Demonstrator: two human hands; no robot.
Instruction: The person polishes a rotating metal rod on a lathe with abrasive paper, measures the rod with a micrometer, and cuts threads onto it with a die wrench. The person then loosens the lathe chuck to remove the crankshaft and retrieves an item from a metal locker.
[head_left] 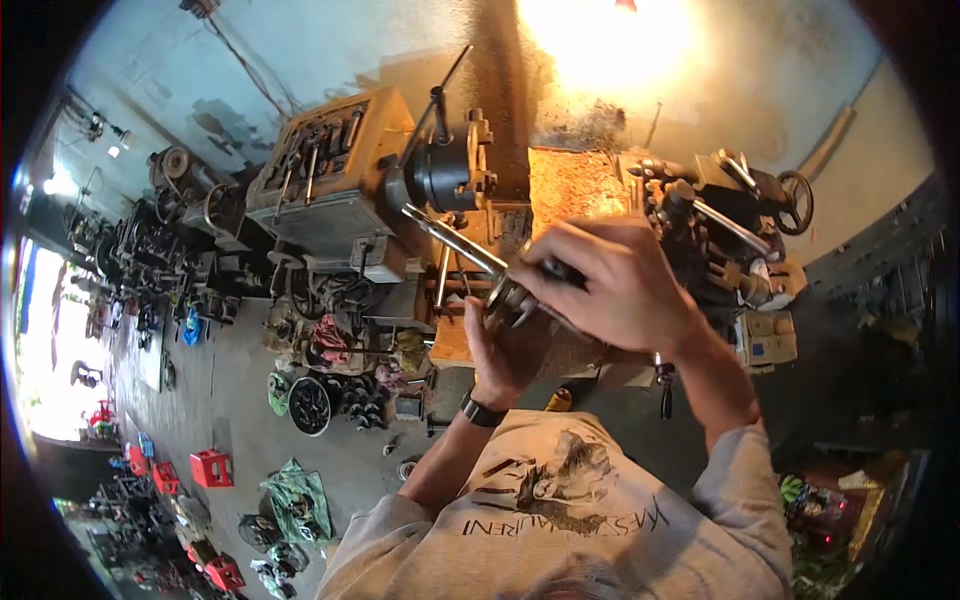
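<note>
A long shiny metal rod [455,240] slants up to the left from between my hands, in front of a lathe chuck [450,165]. At its lower end is a round, ringed metal part [511,300], which my left hand [503,350] cups from below with the thumb up along its side. My right hand [615,285] reaches over from the right, fingers and thumb closed at the rod's lower end. Something dark shows between those fingers, too covered to name. Whether the rod and the ringed part are one piece, I cannot tell.
Behind my hands stands the lathe, with hand tools on its headstock [330,150] and a handwheel [795,202] at the right. A bright lamp [615,40] glares above. On the floor at left are a round tub [310,405] of dark parts and red crates [211,468].
</note>
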